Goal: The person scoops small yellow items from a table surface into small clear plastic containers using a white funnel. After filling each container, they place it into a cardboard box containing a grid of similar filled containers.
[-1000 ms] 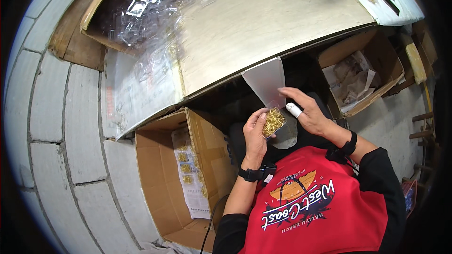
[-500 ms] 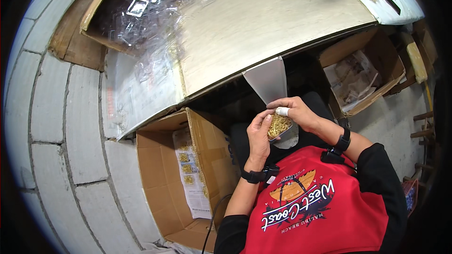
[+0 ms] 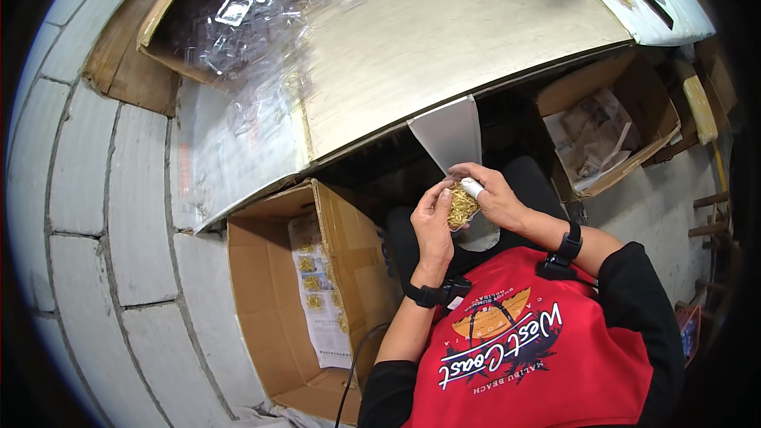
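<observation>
Head view, only one; clock laid flat on it, 12 at the top edge. From where I'm standing, the small clear box (image 3: 456,227), packed w/ gold-coloured bits (image 3: 463,207), is a bit off centre twd 3–4 o'clock, held up over the lap.

Left hand (image 3: 433,231) is on its 9 o'clock side, thumb nearest me & fingers bent round, pinching the wall. Right hand (image 3: 498,200) comes in from 3 o'clock, white wrap (image 3: 472,188) on one digit; fingers close together, curled over the box's 12 o'clock end, tips by the left's. Can't tell if they pinch it or just rest.

Handling, my guess: light, stiff shell, smooth so prob. slippery, maybe brittle; the fill adds a little wt & could spill if tipped. Best hold = opposite side walls, low down, w/o squeezing hard.

Filled face looks up twd the wearer. Long axis seems approx 12–6, but fingers hide the edges, so not sure.

Round abt: white panel (image 3: 448,136) at 2, table (image 3: 476,24) at 1, clear cases (image 3: 238,36) btwn 10 & 11, big carton (image 3: 269,309) at 7.
</observation>
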`<move>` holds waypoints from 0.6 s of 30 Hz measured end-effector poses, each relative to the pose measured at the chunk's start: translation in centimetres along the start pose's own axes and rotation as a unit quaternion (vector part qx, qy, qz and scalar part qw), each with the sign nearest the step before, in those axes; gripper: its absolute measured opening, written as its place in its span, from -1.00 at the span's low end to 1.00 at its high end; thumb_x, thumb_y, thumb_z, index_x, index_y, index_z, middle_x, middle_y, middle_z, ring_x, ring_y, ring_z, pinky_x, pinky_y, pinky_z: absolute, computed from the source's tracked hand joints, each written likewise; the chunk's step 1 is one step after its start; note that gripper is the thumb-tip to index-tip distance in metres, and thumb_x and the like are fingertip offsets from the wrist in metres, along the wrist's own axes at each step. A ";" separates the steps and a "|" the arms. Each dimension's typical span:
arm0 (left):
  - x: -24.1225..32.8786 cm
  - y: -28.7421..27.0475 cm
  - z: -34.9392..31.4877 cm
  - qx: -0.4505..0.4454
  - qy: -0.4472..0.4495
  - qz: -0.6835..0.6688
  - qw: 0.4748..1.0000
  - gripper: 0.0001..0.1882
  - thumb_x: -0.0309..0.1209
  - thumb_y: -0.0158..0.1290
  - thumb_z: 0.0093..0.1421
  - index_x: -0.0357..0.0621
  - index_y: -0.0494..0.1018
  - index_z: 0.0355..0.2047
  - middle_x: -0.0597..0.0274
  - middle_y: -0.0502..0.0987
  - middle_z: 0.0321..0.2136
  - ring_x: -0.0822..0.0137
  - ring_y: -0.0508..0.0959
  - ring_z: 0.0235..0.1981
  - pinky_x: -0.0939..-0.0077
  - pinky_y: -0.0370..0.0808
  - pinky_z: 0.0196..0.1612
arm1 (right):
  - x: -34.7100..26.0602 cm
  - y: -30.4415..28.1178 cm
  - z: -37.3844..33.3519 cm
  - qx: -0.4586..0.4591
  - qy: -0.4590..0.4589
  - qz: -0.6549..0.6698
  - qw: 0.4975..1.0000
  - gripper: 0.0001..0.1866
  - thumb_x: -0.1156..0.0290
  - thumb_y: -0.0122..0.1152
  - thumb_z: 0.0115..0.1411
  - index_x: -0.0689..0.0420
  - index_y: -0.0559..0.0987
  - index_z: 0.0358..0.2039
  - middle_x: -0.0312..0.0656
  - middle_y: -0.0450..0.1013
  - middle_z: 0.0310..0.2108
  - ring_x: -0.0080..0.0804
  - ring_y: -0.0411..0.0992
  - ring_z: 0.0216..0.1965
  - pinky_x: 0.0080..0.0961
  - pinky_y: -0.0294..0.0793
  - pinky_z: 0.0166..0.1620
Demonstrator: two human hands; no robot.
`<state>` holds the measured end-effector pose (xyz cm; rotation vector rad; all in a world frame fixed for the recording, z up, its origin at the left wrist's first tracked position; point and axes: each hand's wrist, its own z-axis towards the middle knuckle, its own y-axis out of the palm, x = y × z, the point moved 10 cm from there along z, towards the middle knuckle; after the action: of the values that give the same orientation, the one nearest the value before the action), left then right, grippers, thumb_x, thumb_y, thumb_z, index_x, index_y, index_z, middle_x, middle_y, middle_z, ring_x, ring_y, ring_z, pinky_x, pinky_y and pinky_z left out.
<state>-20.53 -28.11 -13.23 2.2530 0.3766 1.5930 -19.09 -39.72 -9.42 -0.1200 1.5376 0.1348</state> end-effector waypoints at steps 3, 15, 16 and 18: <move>0.3 -0.4 -0.3 0.011 -0.008 -0.018 1.000 -0.71 -0.33 -0.01 0.28 -0.25 0.41 -0.08 0.14 0.55 -0.28 0.39 0.60 -0.43 0.60 0.58 -0.60 | 2.1 0.6 -0.1 -0.018 0.105 0.229 0.968 -0.58 0.46 -0.11 0.25 0.30 0.33 0.11 -0.05 0.39 0.03 -0.37 0.36 0.05 -0.50 0.32 0.10; 0.1 -0.1 0.0 0.011 -0.016 -0.017 1.000 -0.69 -0.31 -0.03 0.29 -0.24 0.38 -0.05 0.14 0.55 -0.26 0.38 0.61 -0.37 0.56 0.61 -0.56 | 2.7 0.2 -0.3 0.009 0.104 0.184 0.977 -0.60 0.37 -0.07 0.29 0.29 0.39 0.09 -0.11 0.43 -0.01 -0.46 0.40 -0.02 -0.54 0.35 0.07; 0.1 -0.1 0.0 0.007 -0.018 -0.011 1.000 -0.69 -0.30 -0.04 0.30 -0.24 0.38 -0.04 0.14 0.55 -0.25 0.37 0.61 -0.37 0.56 0.61 -0.56 | 3.2 0.3 -0.4 0.006 0.127 0.234 0.964 -0.59 0.34 -0.07 0.30 0.28 0.39 0.09 -0.12 0.42 0.00 -0.46 0.40 -0.01 -0.54 0.35 0.06; 0.3 -0.3 0.0 0.002 -0.022 -0.001 1.000 -0.67 -0.26 -0.07 0.31 -0.25 0.38 -0.04 0.13 0.55 -0.25 0.37 0.61 -0.37 0.56 0.61 -0.56 | 3.5 -0.3 -0.5 0.007 0.154 0.281 0.947 -0.51 0.21 -0.13 0.34 0.26 0.31 0.16 -0.12 0.38 0.07 -0.40 0.36 0.07 -0.53 0.36 0.06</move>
<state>-20.41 -27.75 -13.09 2.2866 0.3706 1.5413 -19.46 -40.09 -12.90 0.3288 1.8523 0.5791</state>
